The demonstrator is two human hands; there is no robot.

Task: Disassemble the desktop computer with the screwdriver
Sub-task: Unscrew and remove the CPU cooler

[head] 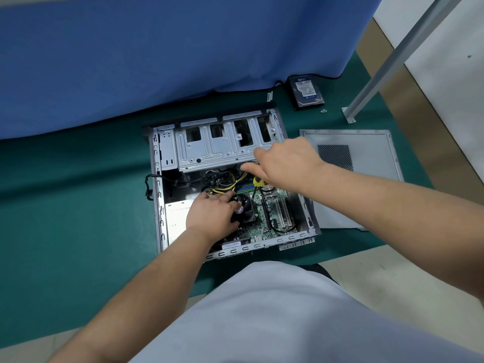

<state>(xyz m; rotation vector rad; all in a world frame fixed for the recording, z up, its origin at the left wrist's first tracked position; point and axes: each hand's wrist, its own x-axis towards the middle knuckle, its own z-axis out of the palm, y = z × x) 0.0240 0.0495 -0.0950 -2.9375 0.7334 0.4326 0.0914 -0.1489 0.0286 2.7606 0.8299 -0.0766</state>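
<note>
- Currently a person leans over an open desktop computer case that lies on its side on a green mat, so the inside faces up and both hands can reach in from above
- Left hand rests on the black cooling fan near the middle of the circuit board, fingers curled loosely over its near edge; this looks like steadying or gripping the fan, though whether it truly grips it I cannot tell
- Right hand hovers above the far part of the board, index finger stretched toward the tangle of yellow and black cables; the other fingers curl round a tool with a yellow handle, probably the screwdriver, of which only a small yellow piece shows beneath the palm
- Screwdriver's tip is hidden, so which screw it meets cannot be told
- Side panel of the case lies flat on the mat just to the right, set aside to leave the inside open
- Hard drive sits well apart at the far edge of the mat, with small loose screws beside it, likely kept together so they are not lost
- Metal drive cage remains fitted in the far half of the case
- Blue cloth hangs behind the mat
</note>
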